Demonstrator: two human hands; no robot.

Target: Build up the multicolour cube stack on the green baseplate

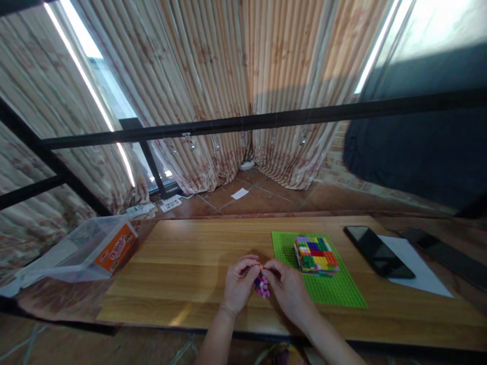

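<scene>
My left hand point(240, 283) and my right hand point(289, 285) meet over the wooden table, with thumbs and fingers closed together. An orange toy brick point(261, 266) shows between their fingertips. Just below it is a cluster of small pink, purple and dark bricks point(263, 288); whether these are joined to the orange one or lie on the table I cannot tell. To the right of my right hand lies a green baseplate point(331, 296). A rectangular block of many-coloured bricks point(316, 255), several layers high, stands on it.
Right of the baseplate, a black tablet or phone point(376, 251) partly covers a white sheet point(418, 268). Another dark flat object point(445, 253) lies at far right. A clear plastic box point(87, 248) with an orange label stands left of the wooden table point(182, 263). A black bar point(228, 124) crosses behind.
</scene>
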